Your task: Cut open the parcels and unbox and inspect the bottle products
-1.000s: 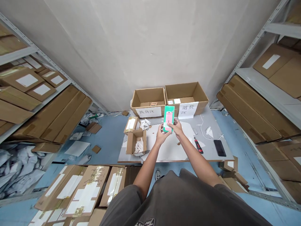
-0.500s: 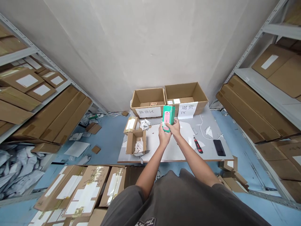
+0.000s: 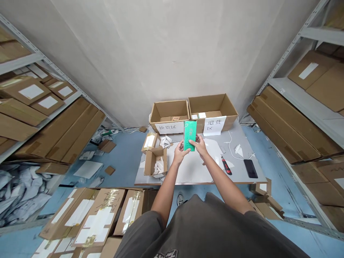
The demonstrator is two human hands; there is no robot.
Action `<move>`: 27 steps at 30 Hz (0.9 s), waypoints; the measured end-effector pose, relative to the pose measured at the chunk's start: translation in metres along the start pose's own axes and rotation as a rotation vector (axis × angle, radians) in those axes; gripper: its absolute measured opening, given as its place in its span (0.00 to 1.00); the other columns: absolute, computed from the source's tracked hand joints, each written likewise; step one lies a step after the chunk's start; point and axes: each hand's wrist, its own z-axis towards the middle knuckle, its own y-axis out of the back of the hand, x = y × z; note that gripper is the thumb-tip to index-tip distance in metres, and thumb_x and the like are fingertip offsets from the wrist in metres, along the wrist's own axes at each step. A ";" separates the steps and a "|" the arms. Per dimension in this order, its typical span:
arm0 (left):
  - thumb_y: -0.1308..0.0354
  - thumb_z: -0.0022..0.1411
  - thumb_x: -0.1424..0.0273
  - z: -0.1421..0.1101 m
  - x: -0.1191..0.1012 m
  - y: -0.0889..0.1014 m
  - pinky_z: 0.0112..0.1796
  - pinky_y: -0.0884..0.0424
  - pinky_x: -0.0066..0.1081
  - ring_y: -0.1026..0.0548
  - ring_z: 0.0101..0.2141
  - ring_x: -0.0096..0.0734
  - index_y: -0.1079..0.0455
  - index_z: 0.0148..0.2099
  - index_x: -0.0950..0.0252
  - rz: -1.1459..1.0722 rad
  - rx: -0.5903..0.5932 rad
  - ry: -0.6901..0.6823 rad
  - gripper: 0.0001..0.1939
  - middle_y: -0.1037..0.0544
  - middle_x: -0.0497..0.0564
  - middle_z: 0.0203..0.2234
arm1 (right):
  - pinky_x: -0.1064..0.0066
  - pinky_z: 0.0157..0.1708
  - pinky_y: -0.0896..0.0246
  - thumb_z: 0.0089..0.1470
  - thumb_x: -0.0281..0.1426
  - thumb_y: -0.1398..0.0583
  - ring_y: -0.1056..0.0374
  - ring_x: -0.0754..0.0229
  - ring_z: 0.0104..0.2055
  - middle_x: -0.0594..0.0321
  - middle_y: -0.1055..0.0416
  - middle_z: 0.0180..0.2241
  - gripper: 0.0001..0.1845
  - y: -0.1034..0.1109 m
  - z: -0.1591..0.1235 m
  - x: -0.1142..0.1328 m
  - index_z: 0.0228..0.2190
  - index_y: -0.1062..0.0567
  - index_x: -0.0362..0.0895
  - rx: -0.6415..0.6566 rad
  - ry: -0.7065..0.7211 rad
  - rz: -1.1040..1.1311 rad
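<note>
A small green retail box (image 3: 190, 132) is held upright above the table, its plain green side with light lettering towards me. My left hand (image 3: 180, 152) grips its lower left edge. My right hand (image 3: 200, 146) is closed on the lower right, thumb across the front. Behind it stand two open cartons: the left carton (image 3: 169, 107) has a small orange item inside, and the right carton (image 3: 212, 104) holds small white boxes. Each bears a handwritten paper sign. Below the hands lies a white sheet (image 3: 192, 172) on the table.
On the table's right are a red and black cutter (image 3: 226, 166), a black phone (image 3: 251, 168) and a white cable (image 3: 231, 146). An open small carton with paper scraps (image 3: 159, 166) stands at the left. Taped cartons (image 3: 99, 215) are stacked nearby at lower left; shelves flank both sides.
The green box has been turned in my hands, from the side with the pink phone picture to a plain green side. It has shifted slightly left.
</note>
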 end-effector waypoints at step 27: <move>0.19 0.43 0.58 -0.009 -0.003 -0.034 0.49 0.22 0.39 0.17 0.45 0.42 0.30 0.63 0.64 0.177 -0.206 -0.039 0.46 0.17 0.58 0.49 | 0.60 0.48 0.28 0.37 0.47 0.26 0.24 0.50 0.45 0.63 0.21 0.41 0.38 -0.010 0.003 -0.018 0.48 0.31 0.51 -0.265 -0.019 -0.341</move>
